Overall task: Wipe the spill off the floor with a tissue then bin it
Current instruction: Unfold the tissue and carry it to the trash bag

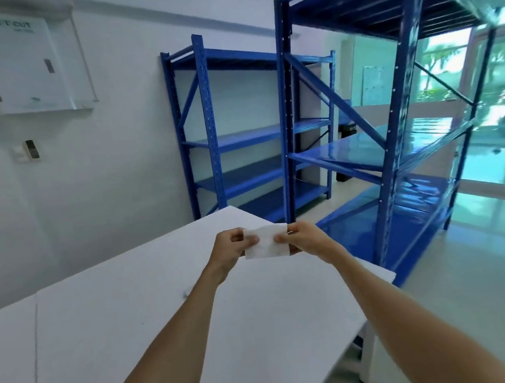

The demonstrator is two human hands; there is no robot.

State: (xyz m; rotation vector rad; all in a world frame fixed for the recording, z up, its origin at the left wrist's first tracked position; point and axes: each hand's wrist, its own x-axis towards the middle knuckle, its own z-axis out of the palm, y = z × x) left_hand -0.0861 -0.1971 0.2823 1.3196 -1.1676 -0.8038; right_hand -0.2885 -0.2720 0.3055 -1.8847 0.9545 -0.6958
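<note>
Both hands pinching tissue between them, above table

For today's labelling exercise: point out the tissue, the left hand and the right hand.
tissue (266, 241), head view, middle of the white sheet.
left hand (228, 247), head view, back of the hand.
right hand (305, 239), head view, back of the hand.

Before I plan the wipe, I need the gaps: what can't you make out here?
Head view only:
- The spill: not in view; the white table covers the near floor.
- The bin: not in view.
- Tissue: its side edges sit under the left hand and right hand; dry or used can't be told.
- The panel on the wall: lettering blurred.
</note>
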